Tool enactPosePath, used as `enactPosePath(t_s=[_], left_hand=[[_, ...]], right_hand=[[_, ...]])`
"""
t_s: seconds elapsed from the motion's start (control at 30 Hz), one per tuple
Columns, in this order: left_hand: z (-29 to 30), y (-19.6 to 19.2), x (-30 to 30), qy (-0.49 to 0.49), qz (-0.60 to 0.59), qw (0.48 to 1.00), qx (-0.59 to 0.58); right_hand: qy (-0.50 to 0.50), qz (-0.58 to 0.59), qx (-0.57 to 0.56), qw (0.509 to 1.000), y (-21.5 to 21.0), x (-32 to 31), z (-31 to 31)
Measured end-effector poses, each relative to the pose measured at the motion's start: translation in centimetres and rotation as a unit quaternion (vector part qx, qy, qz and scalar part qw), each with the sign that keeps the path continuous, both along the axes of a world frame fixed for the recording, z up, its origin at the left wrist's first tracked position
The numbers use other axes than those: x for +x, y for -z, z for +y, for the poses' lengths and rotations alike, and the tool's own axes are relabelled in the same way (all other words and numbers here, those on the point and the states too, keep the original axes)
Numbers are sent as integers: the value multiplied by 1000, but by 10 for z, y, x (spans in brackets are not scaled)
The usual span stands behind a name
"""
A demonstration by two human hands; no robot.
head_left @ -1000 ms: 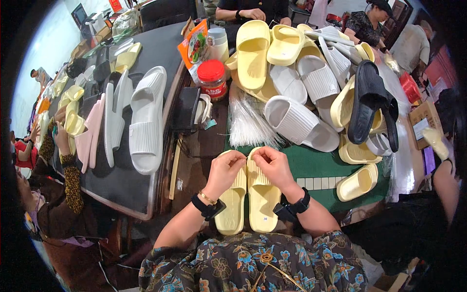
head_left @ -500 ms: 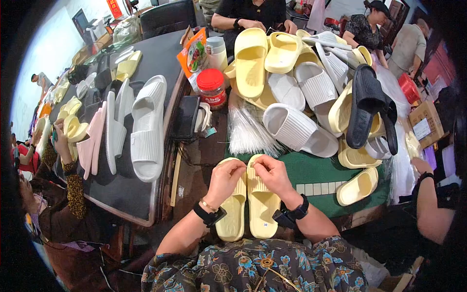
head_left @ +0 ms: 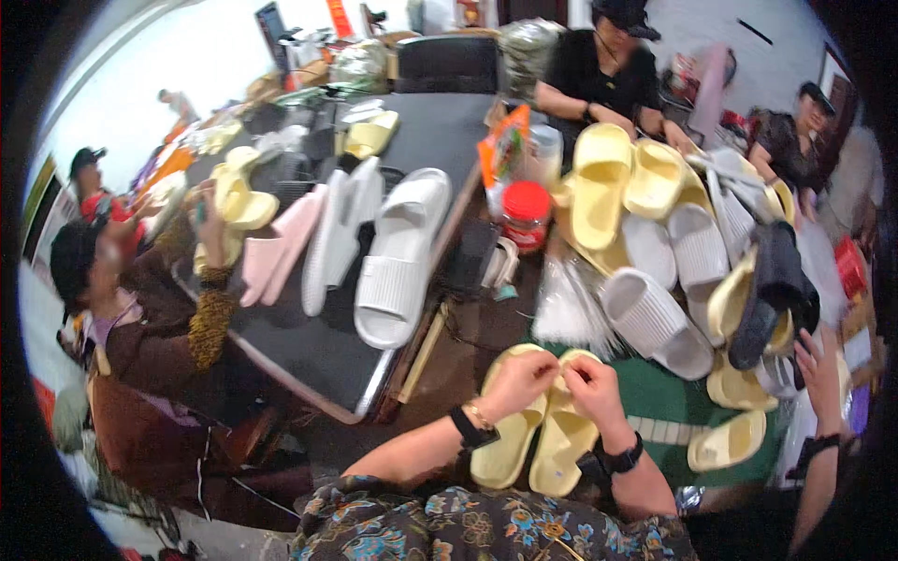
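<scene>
- A pair of pale yellow slippers [head_left: 538,435] lies side by side, soles together, on the near edge of the counter [head_left: 309,351], just in front of the person's body.
- The left hand [head_left: 517,381] sits on the far end of the left slipper, fingers curled and pressed together on its strap edge.
- The right hand [head_left: 591,391] is touching it, fingertips pinching something small at the top of the right slipper; what it is, too tiny to tell.
- Compared with a second ago, the hands have barely shifted: same spot on the slippers, knuckles nearly meeting. The view has tilted, nothing more, so the fiddly work at the straps looks unfinished.
- Just beyond the hands, a bundle of thin white plastic ties [head_left: 566,313] fans out on the counter.
- To the far right, a heap of slippers, yellow, white and black [head_left: 692,243]; one more yellow slipper [head_left: 728,441] lies alone, near right.
- A red-lidded jar [head_left: 525,215] stands further off, and a white slipper [head_left: 400,257] rests on a dark board to the left.
- A co-worker's hand [head_left: 821,360] reaches in from the right.
</scene>
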State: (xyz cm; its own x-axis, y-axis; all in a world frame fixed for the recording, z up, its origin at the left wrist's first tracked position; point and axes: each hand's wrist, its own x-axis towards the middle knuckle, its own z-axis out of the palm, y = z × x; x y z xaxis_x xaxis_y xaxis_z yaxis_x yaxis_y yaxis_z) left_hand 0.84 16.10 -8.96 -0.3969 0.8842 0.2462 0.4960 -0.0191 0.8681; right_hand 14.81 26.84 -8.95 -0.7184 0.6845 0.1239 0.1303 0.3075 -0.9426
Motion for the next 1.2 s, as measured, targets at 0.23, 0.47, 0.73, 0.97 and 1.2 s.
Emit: enactPosePath(t_s=[0.23, 0.47, 0.73, 0.97, 1.2], left_hand=[[-6, 3, -2, 29, 25, 999, 27], [-5, 5, -6, 33, 23, 999, 37], [-4, 1, -3, 5, 7, 1000, 8], [-5, -9, 2, 6, -14, 1000, -2], [-9, 1, 3, 5, 116, 991, 68]], right_hand=[[-54, -14, -43, 998, -3, 0, 1], [-79, -25, -36, 996, -6, -6, 5], [23, 80, -126, 988, -3, -6, -5], [20, 70, -102, 992, 4, -2, -1], [-8, 19, -62, 998, 4, -2, -3]])
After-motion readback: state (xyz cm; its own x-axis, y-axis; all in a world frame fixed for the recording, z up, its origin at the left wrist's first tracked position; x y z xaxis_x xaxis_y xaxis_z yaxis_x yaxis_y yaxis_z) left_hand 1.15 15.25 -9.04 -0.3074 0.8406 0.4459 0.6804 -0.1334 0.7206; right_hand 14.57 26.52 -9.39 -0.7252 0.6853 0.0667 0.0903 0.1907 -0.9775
